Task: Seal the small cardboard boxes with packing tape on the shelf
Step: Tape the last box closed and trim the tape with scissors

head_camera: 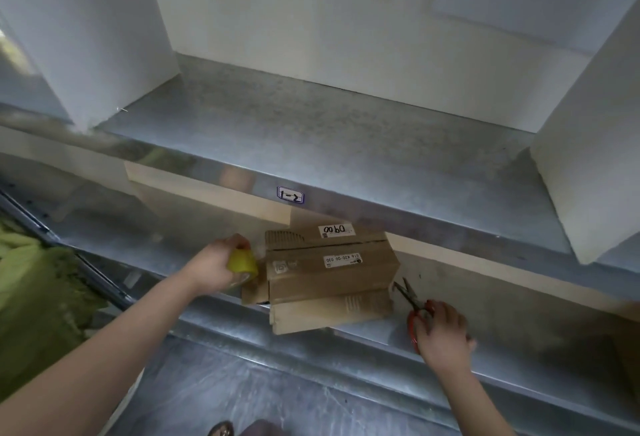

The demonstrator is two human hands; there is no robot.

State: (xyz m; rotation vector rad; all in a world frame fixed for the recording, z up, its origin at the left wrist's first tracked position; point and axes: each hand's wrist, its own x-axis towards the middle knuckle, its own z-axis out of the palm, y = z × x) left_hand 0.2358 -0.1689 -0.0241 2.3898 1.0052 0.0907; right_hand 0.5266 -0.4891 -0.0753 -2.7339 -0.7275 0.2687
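A small brown cardboard box with white labels lies on the lower metal shelf, its front flap hanging over the shelf edge. My left hand grips a yellowish roll of packing tape right against the box's left end. Red-handled scissors lie just right of the box with their blades pointing at its corner. My right hand has its fingers on the scissors' handles.
An upper metal shelf with a small label tag overhangs the box. White boxes stand on it at the right, and another white box at the left. More brown cardboard sits behind the small box. A green cloth lies at the left.
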